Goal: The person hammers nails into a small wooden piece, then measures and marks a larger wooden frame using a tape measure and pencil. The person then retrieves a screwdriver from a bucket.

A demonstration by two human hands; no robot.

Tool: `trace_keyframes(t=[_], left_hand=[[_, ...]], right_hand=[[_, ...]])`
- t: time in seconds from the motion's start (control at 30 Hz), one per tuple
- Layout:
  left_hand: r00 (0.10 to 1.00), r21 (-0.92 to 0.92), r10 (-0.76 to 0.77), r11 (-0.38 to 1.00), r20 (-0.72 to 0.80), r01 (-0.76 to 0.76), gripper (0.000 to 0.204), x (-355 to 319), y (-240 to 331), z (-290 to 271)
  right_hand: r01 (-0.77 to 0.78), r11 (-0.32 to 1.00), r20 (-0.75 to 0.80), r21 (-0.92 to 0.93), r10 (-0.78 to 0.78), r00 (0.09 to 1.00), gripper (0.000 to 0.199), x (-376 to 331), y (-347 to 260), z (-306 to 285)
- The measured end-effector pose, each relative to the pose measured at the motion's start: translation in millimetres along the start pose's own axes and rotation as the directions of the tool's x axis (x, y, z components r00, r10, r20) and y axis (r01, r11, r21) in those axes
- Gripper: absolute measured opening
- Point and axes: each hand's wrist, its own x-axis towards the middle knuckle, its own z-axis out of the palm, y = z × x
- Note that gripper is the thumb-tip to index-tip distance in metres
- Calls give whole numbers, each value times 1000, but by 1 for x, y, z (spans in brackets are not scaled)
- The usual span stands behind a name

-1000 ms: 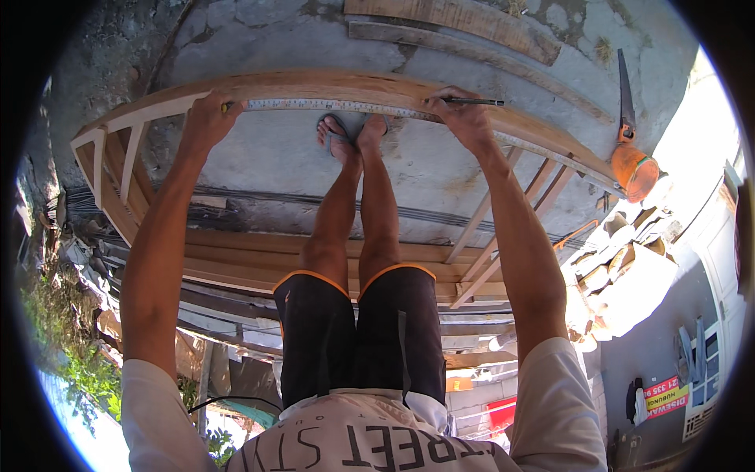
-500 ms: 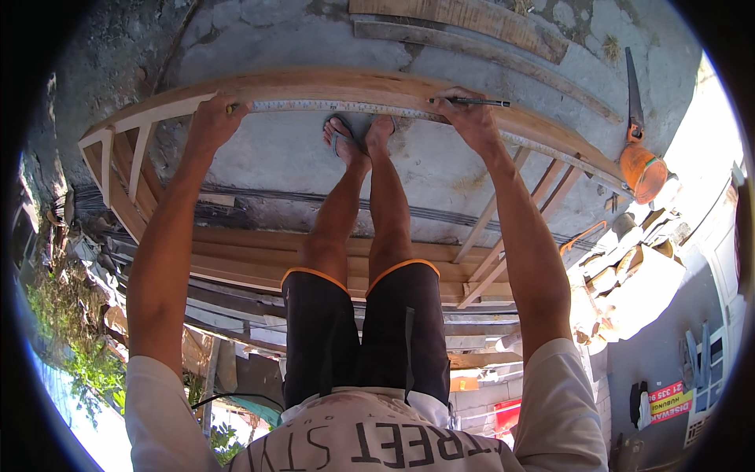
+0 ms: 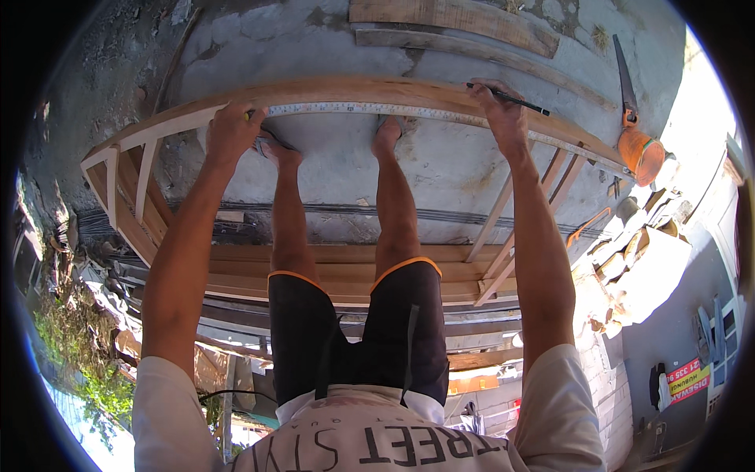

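Along the far rail of the wooden frame [image 3: 370, 89] lay a tape measure [image 3: 377, 109], stretched between both hands. Near the frame's left end, the left hand [image 3: 232, 130] pressed down on the tape. The right hand [image 3: 503, 116], well apart, gripped a dark pencil [image 3: 507, 97] against the rail. Beyond the frame's right end lay a handsaw [image 3: 625, 75].
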Motion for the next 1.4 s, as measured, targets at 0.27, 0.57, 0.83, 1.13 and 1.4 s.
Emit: trace_keyframes(t=[0.27,0.57,0.83,1.13,1.4], left_hand=[[999,-1,29,1000,32,-29,43,3,-28,-18],[995,120,33,993,-93,-22,43,11,-173,-26],[998,123,-43,991,-36,47,42,17,-160,-39],[997,126,-72,989,-21,74,37,21,-155,-41],[997,128,-59,990,-39,64,38,18,-147,-45]], right_hand=[[-213,973,-193,83,226,955,39,-17,-32,20],[-135,986,-217,94,153,964,40,5,-69,66],[-160,977,-152,-138,138,979,37,25,-81,70],[-160,980,26,-122,164,986,33,17,-60,100],[-158,983,194,-99,175,965,25,8,-49,138]])
